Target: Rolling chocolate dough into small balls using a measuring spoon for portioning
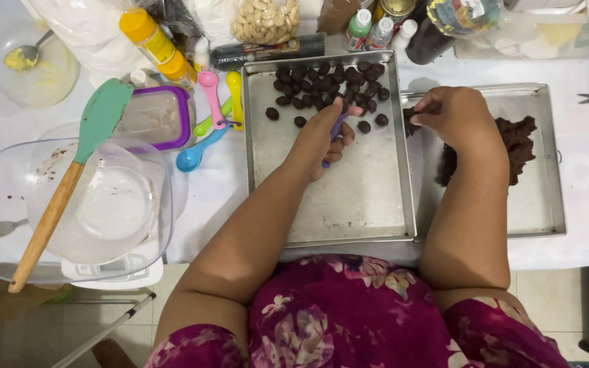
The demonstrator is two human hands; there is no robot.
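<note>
Near the centre of the head view, the left hand [322,140] had its fingers clamped on a small purple scoop [336,129], held over the left baking tray [349,204] just below the cluster of dark dough balls [325,85]. Right of it, the right hand [455,116] pinched a bit of dark dough [410,121], fingers together, beside the dough mass [516,146] in the right tray [536,204]. Even portions and gaps between the balls would, I judged, serve best.
</note>
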